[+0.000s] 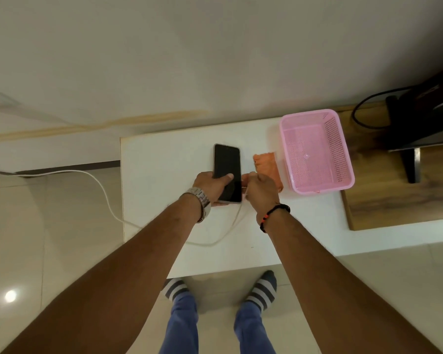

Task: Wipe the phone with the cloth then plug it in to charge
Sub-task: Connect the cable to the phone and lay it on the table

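A black phone [227, 164] with a dark screen is over the white table [159, 169]. My left hand [211, 186] grips its near end, thumb across the screen. My right hand [260, 189] is right beside the phone's near right edge and pinches the end of a white charging cable [108, 200]. The plug itself is hidden by my fingers. The cable loops over the table's near part and runs off the left edge toward the wall. An orange cloth [266, 163] lies on the table just past my right hand, partly covered by it.
An empty pink plastic basket [317, 152] stands to the right of the cloth. Further right, a wooden surface [384, 200] carries a dark screen on a stand [420, 123] with a black cord. My feet stand on the tiled floor below the table's front edge.
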Motion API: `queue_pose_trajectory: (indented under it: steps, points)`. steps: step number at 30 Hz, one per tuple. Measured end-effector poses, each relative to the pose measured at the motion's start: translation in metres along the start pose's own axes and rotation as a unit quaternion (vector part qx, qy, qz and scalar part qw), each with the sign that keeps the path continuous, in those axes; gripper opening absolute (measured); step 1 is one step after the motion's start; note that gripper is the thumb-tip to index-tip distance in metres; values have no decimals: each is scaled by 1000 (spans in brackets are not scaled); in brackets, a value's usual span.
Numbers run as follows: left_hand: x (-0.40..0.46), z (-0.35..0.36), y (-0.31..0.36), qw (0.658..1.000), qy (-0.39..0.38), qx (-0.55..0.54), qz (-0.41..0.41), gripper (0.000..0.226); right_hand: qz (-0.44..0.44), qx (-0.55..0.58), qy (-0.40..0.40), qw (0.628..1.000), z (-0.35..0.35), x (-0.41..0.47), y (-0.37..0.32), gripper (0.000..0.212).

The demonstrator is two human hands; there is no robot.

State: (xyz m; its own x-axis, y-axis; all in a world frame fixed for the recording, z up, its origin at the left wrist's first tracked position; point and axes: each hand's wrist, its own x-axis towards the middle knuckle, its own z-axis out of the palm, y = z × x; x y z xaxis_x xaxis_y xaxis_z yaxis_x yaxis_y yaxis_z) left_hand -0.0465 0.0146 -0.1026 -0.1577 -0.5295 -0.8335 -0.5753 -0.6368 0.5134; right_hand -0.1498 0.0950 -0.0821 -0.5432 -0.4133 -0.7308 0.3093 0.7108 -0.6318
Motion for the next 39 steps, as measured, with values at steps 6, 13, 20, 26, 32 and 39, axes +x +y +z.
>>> queue_pose_trajectory:
  steps: [6,13,20,26,32,39]
  points:
    - [-19,-40,12,981,-9,-192,-8,35,-36,54,20,998,11,-36,-22,21]
    - [-46,-97,43,912,3,-410,17,34,-88,137,-80,983,37,-97,-54,12]
    - [-63,-119,61,902,1,-428,53,27,-147,108,-89,979,57,-116,-82,16]
    - [-64,-129,65,904,21,-424,55,42,-175,85,-87,977,67,-119,-93,14]
    - [-61,-134,63,908,41,-412,66,42,-180,51,-68,980,75,-118,-96,15]
    - [-58,-140,60,940,81,-301,135,29,-126,66,-76,987,75,-117,-101,8]
